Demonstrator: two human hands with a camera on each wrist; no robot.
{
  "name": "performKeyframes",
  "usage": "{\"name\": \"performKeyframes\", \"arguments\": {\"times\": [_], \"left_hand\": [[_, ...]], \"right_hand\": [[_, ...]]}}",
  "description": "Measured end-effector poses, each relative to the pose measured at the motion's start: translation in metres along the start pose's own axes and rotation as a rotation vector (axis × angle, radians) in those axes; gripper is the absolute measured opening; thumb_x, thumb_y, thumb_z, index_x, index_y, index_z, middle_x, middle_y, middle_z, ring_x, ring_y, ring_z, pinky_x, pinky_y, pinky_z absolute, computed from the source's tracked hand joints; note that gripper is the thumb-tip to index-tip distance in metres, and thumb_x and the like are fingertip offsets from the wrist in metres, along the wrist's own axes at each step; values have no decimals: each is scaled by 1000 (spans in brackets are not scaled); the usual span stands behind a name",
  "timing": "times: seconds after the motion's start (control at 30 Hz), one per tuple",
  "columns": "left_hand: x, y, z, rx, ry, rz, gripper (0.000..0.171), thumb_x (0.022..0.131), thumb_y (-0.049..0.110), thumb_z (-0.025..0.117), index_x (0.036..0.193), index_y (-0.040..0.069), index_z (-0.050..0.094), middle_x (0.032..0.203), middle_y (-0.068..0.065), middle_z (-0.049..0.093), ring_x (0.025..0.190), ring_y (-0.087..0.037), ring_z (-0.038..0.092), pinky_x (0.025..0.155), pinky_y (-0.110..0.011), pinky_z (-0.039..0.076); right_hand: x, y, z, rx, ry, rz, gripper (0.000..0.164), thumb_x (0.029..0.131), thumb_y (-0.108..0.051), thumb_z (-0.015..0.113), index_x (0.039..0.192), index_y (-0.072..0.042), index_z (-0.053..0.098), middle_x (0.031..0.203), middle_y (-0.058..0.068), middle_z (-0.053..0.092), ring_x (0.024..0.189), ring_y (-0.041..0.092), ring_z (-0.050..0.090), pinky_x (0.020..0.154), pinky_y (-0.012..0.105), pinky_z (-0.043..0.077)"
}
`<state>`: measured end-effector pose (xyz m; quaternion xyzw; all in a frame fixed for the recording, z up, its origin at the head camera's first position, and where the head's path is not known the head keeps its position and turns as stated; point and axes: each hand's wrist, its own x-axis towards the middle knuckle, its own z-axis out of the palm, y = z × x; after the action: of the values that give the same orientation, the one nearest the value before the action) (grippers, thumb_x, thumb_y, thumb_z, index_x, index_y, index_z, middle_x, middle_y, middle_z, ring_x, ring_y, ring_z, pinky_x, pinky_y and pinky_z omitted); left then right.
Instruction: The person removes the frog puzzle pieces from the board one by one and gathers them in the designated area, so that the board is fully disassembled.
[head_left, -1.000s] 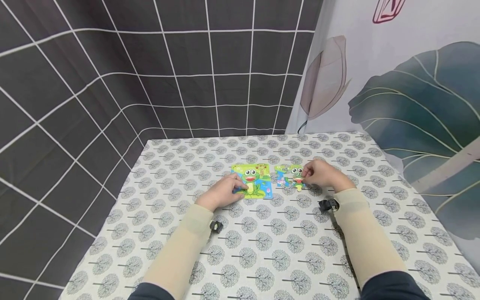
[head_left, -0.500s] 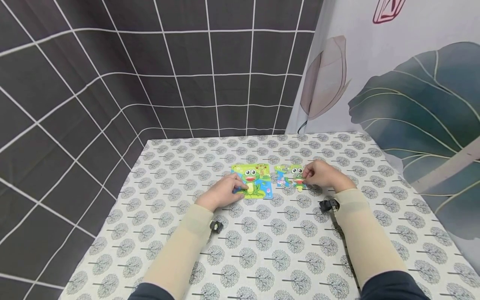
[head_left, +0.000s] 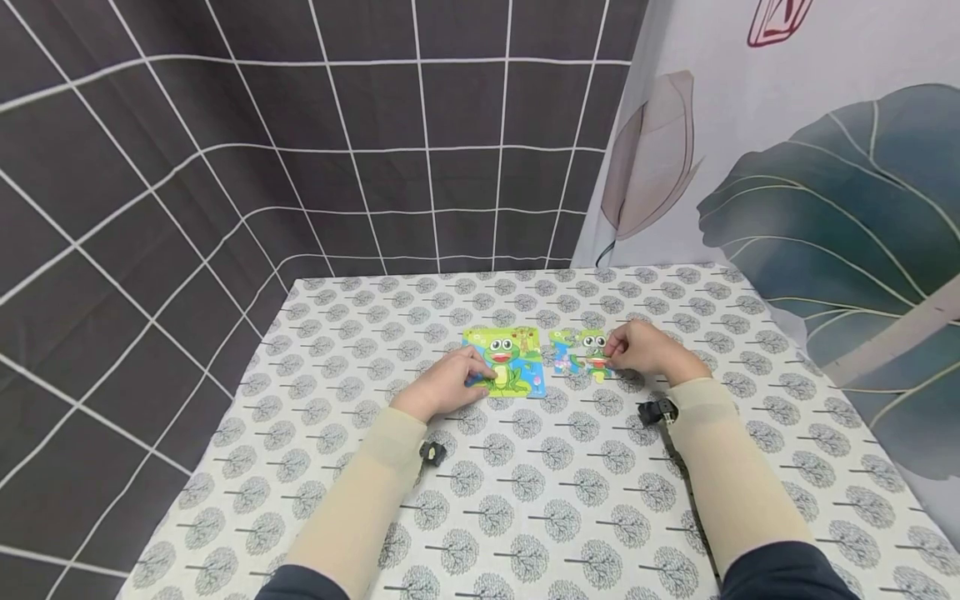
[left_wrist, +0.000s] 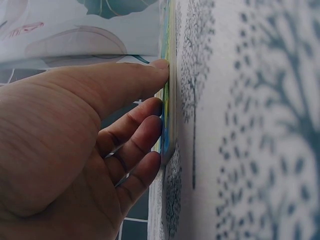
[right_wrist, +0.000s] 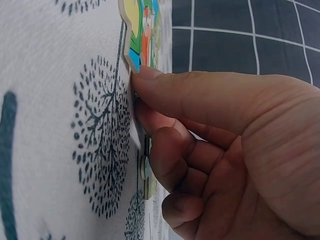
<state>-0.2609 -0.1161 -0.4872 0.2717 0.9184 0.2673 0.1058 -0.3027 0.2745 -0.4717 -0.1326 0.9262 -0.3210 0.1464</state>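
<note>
My left hand [head_left: 447, 382] rests its fingertips on a square frog picture board [head_left: 528, 379], which lies flat on the table. In the left wrist view the thumb and fingers of that hand meet the face of the board [left_wrist: 166, 110], seen edge-on. To its right lies a partly joined jigsaw puzzle [head_left: 566, 354] with the same frog picture. My right hand [head_left: 641, 346] is at its right side, pinching a puzzle piece [right_wrist: 134, 30] by a pointed corner between thumb and forefinger. The piece shows part of the frog's body; its other fingers are curled in.
A white tablecloth [head_left: 525, 483] printed with grey trees covers the table. Behind it hangs a dark curtain [head_left: 375, 183] with a white grid, and a pale curtain [head_left: 750, 167] with leaf prints stands at the right. Another puzzle piece [right_wrist: 147, 185] lies beyond the right fingers.
The puzzle piece under my right fingers has shifted and turned slightly below the frog's face. My left hand and the picture board have stayed in place.
</note>
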Motion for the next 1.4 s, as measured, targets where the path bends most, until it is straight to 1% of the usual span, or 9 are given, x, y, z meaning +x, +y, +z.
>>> {"name": "performKeyframes", "arguments": {"times": [0.2,0.6,0.77,0.9,1.07,1.27,1.4], "left_hand": [[0,0,0,1,2,-5,37,94,26,79,131,23,74,119,13,56,108,-10,54,101,-31,50],[0,1,-1,-3,7,1,36,94,24,80,130,21,75,118,11,56,105,-11,54,98,-32,50],[0,1,-1,-3,7,-1,35,94,24,80,129,21,75,117,11,56,103,-12,54,96,-31,50],[1,1,0,-3,5,-2,36,94,24,80,129,22,75,118,12,56,104,-11,54,96,-30,50],[0,2,-1,1,5,2,34,95,24,79,128,21,75,116,10,56,103,-13,55,95,-31,51],[0,4,-1,21,-3,-3,34,95,25,78,129,21,74,119,11,56,108,-13,55,101,-33,50],[-1,5,-2,30,-6,-7,35,96,25,77,130,21,73,122,11,57,111,-13,55,105,-35,50]], "right_hand": [[0,0,0,6,2,23,13,84,0,80,94,-5,73,83,5,67,75,20,60,70,32,54],[1,2,1,-2,8,27,12,84,1,79,94,-5,74,83,5,68,76,20,61,72,33,54],[2,3,0,-2,6,25,13,84,0,79,95,-5,74,84,5,68,76,20,61,71,34,54],[1,5,0,-2,2,11,13,84,0,80,95,-6,74,83,5,68,76,20,61,70,33,54],[1,5,-1,-12,10,-7,13,84,-3,82,93,-7,73,83,5,67,75,20,60,70,32,54],[0,2,-1,-18,29,-16,11,87,-5,81,92,-8,71,82,5,66,73,21,60,67,32,54],[1,-3,1,-18,43,-31,8,90,-7,79,92,-8,71,81,5,66,69,20,59,63,31,54]]}}
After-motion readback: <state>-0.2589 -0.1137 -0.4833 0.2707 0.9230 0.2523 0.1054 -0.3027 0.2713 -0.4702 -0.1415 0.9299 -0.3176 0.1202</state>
